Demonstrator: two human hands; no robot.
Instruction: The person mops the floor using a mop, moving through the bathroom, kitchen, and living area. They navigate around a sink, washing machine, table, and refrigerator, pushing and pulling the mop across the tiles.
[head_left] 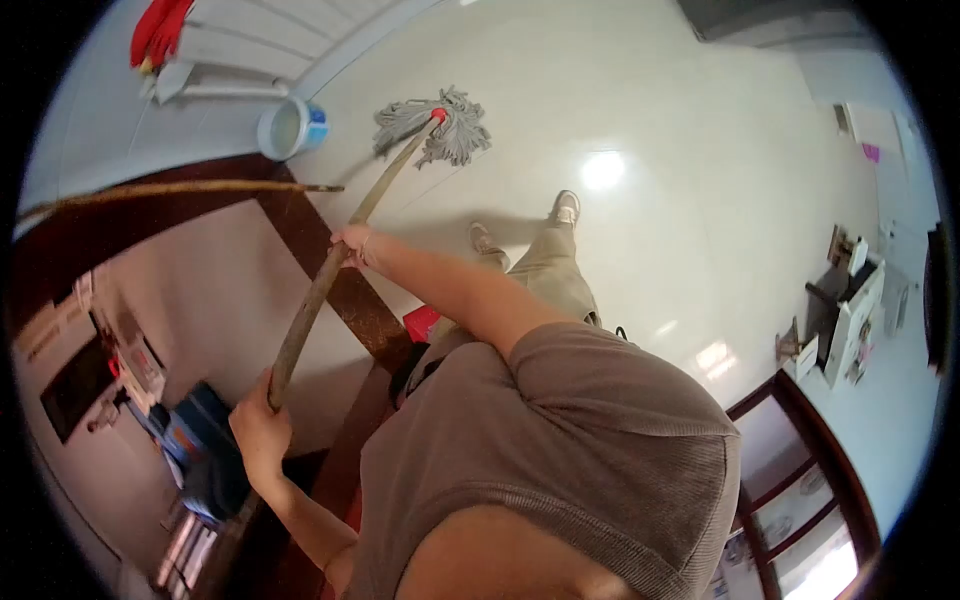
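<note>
The mop handle [310, 310] disappears into the left hand [262, 428], so its top end can't be seen. Behind the forearm of the right hand [353, 243], a red thing [420, 320] is half covered. Left of the left hand, the shelf clutter [120, 370] is too blurred to make out.

Glossy floor [650, 110]: mop head [445, 130], bucket [292, 128]

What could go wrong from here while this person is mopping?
The mop head lies close to the bucket; a wide stroke could tip it. The floor is glossy, perhaps wet, so the shoes might slip. The left hand and right hand both grip the handle, leaving none free to break a fall.
</note>
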